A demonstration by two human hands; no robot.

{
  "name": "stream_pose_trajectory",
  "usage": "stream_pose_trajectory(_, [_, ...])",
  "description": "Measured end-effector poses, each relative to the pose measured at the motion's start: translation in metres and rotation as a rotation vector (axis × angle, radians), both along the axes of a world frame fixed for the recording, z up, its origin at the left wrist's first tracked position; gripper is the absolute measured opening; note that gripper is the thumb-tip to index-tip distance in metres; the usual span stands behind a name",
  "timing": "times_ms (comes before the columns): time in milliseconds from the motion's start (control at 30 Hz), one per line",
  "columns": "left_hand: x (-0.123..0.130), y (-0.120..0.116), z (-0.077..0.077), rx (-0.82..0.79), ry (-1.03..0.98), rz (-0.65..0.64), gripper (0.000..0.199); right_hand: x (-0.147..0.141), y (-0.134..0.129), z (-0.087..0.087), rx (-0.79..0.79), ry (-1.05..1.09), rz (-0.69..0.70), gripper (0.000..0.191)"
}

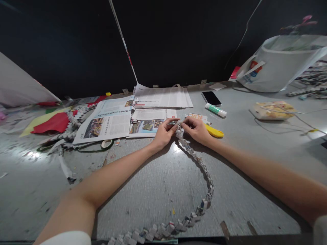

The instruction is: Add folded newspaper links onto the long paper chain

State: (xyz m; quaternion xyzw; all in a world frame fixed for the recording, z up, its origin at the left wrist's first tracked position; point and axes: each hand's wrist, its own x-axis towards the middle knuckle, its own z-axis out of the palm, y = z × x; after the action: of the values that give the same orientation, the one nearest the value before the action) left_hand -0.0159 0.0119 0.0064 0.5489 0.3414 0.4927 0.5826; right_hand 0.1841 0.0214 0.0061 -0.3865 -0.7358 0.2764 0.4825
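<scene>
A long zigzag chain of folded newspaper strips [209,185] curves across the grey table, from the front edge up to both hands. My left hand [165,132] pinches the far end of this chain between thumb and fingers. From the other side my right hand [195,128] grips the same end, its fingertips close to the left ones. Exactly how the last links sit between the fingers is too small to make out. Just beyond the right hand lies a yellow-handled tool [214,131], partly hidden by that hand.
Newspaper sheets [109,119] lie behind the hands. At the back right are a phone [211,98], a glue stick [216,110], a tissue pack [273,110] and a white bag [278,64]. Left are a tape roll [106,144] and red paper [52,124]. A black wall [178,41] stands behind.
</scene>
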Motion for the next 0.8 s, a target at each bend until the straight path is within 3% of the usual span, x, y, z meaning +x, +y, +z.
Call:
stream_pose_trajectory(267, [-0.001,0.001,-0.003,0.083,0.088,0.012,0.056,0.001,0.0,0.0,0.008,-0.036,0.002,0.031])
stream_pose_trajectory(467, [-0.001,-0.001,-0.004,0.221,0.189,0.097,0.041,0.003,0.001,-0.001,-0.009,-0.138,0.017,0.025])
stream_pose_trajectory(800, [-0.004,0.005,-0.014,0.329,0.306,0.079,0.035,0.005,0.0,0.0,-0.011,-0.241,-0.005,0.027])
